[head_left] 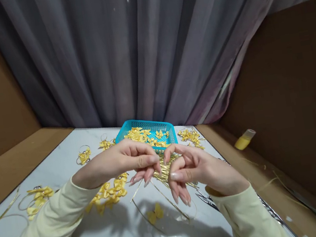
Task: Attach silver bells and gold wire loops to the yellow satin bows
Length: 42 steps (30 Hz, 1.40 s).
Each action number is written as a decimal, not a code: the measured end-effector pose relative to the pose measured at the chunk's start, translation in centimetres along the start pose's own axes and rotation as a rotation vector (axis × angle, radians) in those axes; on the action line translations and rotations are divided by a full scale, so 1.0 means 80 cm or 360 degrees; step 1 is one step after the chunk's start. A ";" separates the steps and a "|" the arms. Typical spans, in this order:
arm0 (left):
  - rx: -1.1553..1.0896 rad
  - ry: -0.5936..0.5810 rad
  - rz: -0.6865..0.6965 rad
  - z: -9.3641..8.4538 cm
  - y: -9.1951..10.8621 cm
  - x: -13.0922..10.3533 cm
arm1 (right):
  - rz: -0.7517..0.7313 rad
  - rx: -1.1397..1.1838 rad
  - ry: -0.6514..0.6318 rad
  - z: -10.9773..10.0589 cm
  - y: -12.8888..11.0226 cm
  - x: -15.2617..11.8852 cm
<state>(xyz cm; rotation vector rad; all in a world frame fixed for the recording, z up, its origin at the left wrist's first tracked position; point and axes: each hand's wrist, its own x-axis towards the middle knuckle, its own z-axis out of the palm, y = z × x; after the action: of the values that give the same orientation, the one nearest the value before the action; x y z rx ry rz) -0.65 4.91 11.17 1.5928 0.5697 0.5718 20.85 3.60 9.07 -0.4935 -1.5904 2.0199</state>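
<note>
My left hand [139,160] is above the middle of the table, thumb and forefinger pinched together. Thin gold cord [169,200] hangs down from beneath its fingers, and its exact hold is partly hidden. To its right, my right hand [189,172] is raised with loosely bent, parted fingers; I see nothing between them. On the table below lies a single yellow ribbon bow [155,214]. Behind the hands, a bundle of gold cords [166,169] is partly covered by the fingers. A pile of yellow bows [110,193] lies beside my left forearm.
A blue plastic basket [175,133] with yellow bows stands at the back. Bow clusters with rings [84,156] lie left, more bows [190,137] right. Scissors [206,199] are partly behind my right wrist. A yellow-filled tube [244,139] and cardboard walls [287,92] flank the right.
</note>
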 end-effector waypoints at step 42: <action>0.0221 -0.0669 -0.0435 0.009 -0.017 0.007 | 0.0305 -0.0089 -0.0419 -0.007 0.018 0.001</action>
<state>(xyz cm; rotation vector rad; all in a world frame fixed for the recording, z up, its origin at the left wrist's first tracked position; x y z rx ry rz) 0.18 4.87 9.80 1.6688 0.5030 -0.0117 20.87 3.80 7.57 -0.4282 -1.8187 2.2653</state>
